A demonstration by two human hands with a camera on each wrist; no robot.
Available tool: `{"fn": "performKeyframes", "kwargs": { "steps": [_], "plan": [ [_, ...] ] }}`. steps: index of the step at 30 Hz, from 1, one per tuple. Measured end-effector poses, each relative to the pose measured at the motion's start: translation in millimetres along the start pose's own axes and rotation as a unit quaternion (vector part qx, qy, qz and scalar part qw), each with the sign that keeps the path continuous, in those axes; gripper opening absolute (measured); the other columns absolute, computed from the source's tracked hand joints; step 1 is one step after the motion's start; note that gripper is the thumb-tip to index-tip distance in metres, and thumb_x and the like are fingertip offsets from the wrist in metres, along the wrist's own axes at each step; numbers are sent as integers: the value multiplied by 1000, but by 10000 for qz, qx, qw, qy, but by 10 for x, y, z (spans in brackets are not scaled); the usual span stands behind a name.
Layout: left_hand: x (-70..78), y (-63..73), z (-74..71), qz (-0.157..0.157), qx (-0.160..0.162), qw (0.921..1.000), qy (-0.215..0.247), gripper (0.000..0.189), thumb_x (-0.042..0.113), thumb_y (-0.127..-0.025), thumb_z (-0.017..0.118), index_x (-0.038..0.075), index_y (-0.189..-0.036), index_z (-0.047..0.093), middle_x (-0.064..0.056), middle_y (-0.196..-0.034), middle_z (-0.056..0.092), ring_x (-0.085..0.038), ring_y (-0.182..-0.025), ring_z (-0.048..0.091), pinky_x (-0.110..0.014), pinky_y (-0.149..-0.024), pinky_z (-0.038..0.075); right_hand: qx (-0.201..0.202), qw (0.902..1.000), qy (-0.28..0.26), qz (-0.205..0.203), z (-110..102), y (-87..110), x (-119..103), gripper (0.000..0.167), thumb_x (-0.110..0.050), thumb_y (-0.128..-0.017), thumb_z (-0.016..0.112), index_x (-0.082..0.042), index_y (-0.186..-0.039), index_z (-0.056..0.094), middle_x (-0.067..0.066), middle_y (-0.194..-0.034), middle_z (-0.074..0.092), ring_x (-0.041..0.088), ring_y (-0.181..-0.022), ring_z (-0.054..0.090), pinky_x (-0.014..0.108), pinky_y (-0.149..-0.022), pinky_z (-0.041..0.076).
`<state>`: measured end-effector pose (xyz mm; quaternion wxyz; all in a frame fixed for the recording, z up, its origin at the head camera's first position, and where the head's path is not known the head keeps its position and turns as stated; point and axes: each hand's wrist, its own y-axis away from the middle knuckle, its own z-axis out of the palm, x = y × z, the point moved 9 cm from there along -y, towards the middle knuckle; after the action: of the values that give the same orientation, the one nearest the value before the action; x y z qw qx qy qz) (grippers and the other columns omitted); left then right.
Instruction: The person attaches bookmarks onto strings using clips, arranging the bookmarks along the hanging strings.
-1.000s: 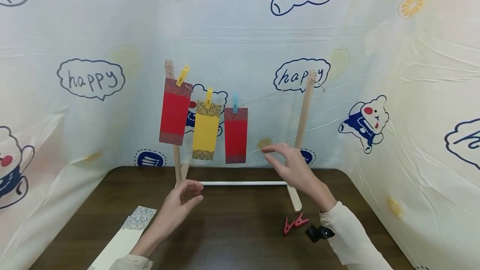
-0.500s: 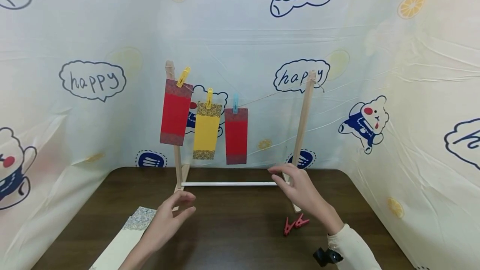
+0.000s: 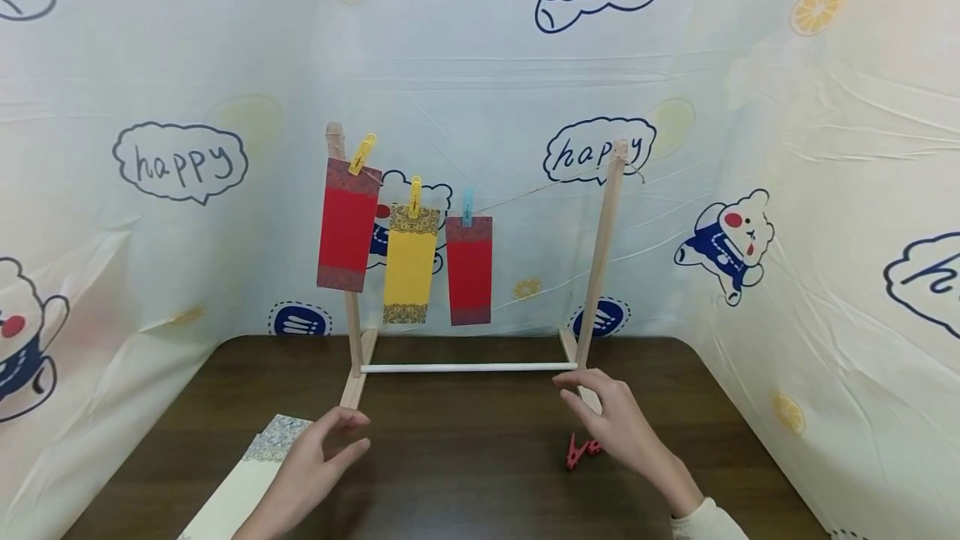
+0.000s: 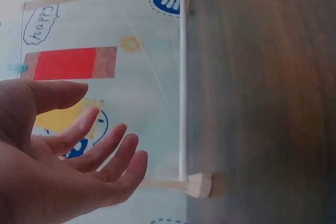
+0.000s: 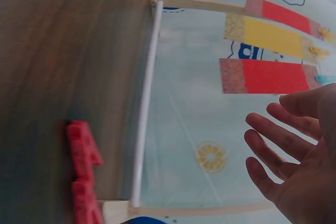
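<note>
My left hand (image 3: 311, 467) holds nothing; its fingers are relaxed, and it overlaps the edge of the white cards (image 3: 238, 482) with patterned ends. On the other side, my right hand (image 3: 618, 423) is loosely bent and holds nothing, beside two red clothespins (image 3: 576, 452) that it partly hides. Between two wooden posts a string (image 3: 525, 192) sags. From it hang a red card (image 3: 349, 223) and a yellow card (image 3: 410, 265), each under a yellow clothespin (image 3: 363, 153). Right of these, a light-blue clothespin (image 3: 467, 208) grips another red card (image 3: 469, 273).
The left post (image 3: 353, 332) and right post (image 3: 602, 257) stand on wooden feet, joined low down by a white rod (image 3: 468, 367). The dark wooden table (image 3: 450, 457) ends in front of a printed curtain (image 3: 465, 65).
Both hands have moved down and toward the person, away from the frame. The right hand has come down from near the right post to beside the red clothespins. The hanging cards stay in place.
</note>
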<state>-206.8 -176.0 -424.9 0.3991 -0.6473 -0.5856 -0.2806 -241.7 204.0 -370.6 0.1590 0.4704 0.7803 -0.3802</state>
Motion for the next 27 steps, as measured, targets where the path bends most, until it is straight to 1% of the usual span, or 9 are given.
{"fn": "performKeyframes", "kwargs": {
  "steps": [5,8,10,13,16,18,22,24,27],
  "plan": [
    [-129,48,0,-154,-148,9995,-222,24,8,-89,74,9,-110,64,-6,-113,67,-29,-114,61,-46,-93,53,-5,9996,10,282,29,137,166,18,-22,-97,67,-24,-113,72,-9,-111,70,15,-109,64,46,-93,52],
    [-188,75,6,-126,-297,9983,-484,23,10,-88,75,10,-108,65,-5,-113,66,-30,-114,61,-49,-95,50,1,9989,21,469,36,209,257,18,-22,-96,67,-26,-113,72,-11,-110,70,13,-104,64,40,-88,53],
    [-233,94,13,-121,-421,9970,-632,23,11,-87,76,11,-107,65,-4,-114,65,-30,-114,61,-50,-93,50,10,9979,4,640,42,254,322,19,-21,-95,68,-27,-113,72,-11,-109,70,12,-102,64,36,-86,53],
    [-296,116,17,-99,-541,9959,-712,23,13,-87,76,11,-108,64,-6,-115,64,-33,-114,60,-50,-90,51,46,9956,-104,934,59,320,428,20,-18,-94,70,-29,-111,72,-11,-107,70,10,-98,63,30,-81,52],
    [-357,114,3,-90,-578,9954,-764,24,15,-88,76,10,-108,64,-7,-116,64,-34,-115,60,-51,-88,52,148,9931,-274,1130,81,390,524,20,-15,-93,71,-27,-109,73,-7,-104,70,8,-93,64,28,-77,54],
    [-403,105,-25,-138,-540,9946,-871,24,15,-88,75,9,-109,64,-7,-115,65,-35,-114,60,-51,-88,52,250,9924,-321,1158,95,434,575,19,-12,-92,71,-24,-107,73,-6,-99,70,8,-86,64,27,-72,54],
    [-494,88,-118,-267,-359,9924,-1148,23,15,-90,73,6,-110,64,-12,-115,65,-37,-111,61,-50,-85,53,461,9895,-426,1304,129,537,711,19,-9,-91,72,-22,-104,74,-4,-90,71,7,-79,64,28,-73,53],
    [-535,88,-178,-323,-202,9917,-1230,22,13,-91,72,5,-109,64,-16,-116,65,-40,-110,61,-51,-87,52,552,9861,-633,1433,155,594,800,18,-8,-91,71,-20,-104,74,-2,-91,73,8,-81,66,28,-75,53],
    [-585,82,-272,-256,109,9923,-1209,21,11,-90,72,3,-108,65,-19,-116,65,-42,-109,62,-52,-89,52,603,9753,-1282,1695,215,686,943,15,-8,-93,69,-11,-107,74,6,-101,75,14,-89,69,25,-78,54]
  ]
}}
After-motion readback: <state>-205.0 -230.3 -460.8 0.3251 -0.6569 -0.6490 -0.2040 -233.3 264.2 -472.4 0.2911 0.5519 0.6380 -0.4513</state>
